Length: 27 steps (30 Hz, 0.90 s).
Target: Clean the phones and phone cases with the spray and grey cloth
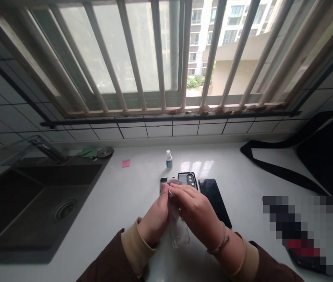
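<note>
Between my hands is a clear phone case (pixel 180 235), its lower end hanging below the fingers. My left hand (pixel 157 213) grips the case by its left side, thumb up near the top. A crumpled whitish tissue or wipe (pixel 174 181) lies over the upper end, and the fingers of my right hand (pixel 192 205) press it against the case. Partly hidden behind my hands, a dark phone or case (pixel 163 180) lies on the counter. Beside it is a black-rimmed phone case with camera holes (pixel 188 179). A black phone (pixel 215 199) lies right of my right hand.
A small white bottle with a blue label (pixel 169 161) stands beyond my hands; a pink paper note (pixel 125 163) lies left of it. A dark sink (pixel 37 211) with a faucet (pixel 49 150) is at left. A black strap (pixel 278 166) and a pixelated object (pixel 301 235) lie at right.
</note>
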Motion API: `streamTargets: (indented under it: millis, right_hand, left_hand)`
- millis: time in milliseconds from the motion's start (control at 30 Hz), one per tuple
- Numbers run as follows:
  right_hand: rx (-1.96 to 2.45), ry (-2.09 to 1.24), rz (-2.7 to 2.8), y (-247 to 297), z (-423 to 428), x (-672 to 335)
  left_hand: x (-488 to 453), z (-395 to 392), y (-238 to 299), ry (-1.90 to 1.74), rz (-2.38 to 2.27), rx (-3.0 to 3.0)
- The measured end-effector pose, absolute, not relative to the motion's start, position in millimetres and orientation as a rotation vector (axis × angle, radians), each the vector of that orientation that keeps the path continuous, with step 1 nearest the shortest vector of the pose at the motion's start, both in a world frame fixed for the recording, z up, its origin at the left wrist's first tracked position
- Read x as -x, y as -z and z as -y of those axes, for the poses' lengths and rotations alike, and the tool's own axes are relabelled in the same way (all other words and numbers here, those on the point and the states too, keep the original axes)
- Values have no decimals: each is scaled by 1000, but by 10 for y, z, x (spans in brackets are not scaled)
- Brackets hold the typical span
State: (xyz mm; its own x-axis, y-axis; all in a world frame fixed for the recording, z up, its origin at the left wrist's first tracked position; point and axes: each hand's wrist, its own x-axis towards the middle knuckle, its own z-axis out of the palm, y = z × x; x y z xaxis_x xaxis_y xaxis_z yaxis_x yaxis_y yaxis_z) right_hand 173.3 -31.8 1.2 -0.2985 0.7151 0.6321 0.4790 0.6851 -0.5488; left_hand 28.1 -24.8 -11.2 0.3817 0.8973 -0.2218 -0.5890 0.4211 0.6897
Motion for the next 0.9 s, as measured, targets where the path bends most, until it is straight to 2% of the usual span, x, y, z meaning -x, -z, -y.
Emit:
streamTargets:
  millis: [267, 733, 900]
  right_hand:
    - [874, -418, 1959, -60, 312, -1738]
    - [729, -551, 2132, -119, 402, -1710]
    - [694, -693, 2152, -157, 469, -1687]
  left_hand:
    - [-324, 294, -15, -963, -653, -503]
    - [-159, 173, -41, -1122, -732, -368]
    - [-67, 92, -77, -1157, -813, -409]
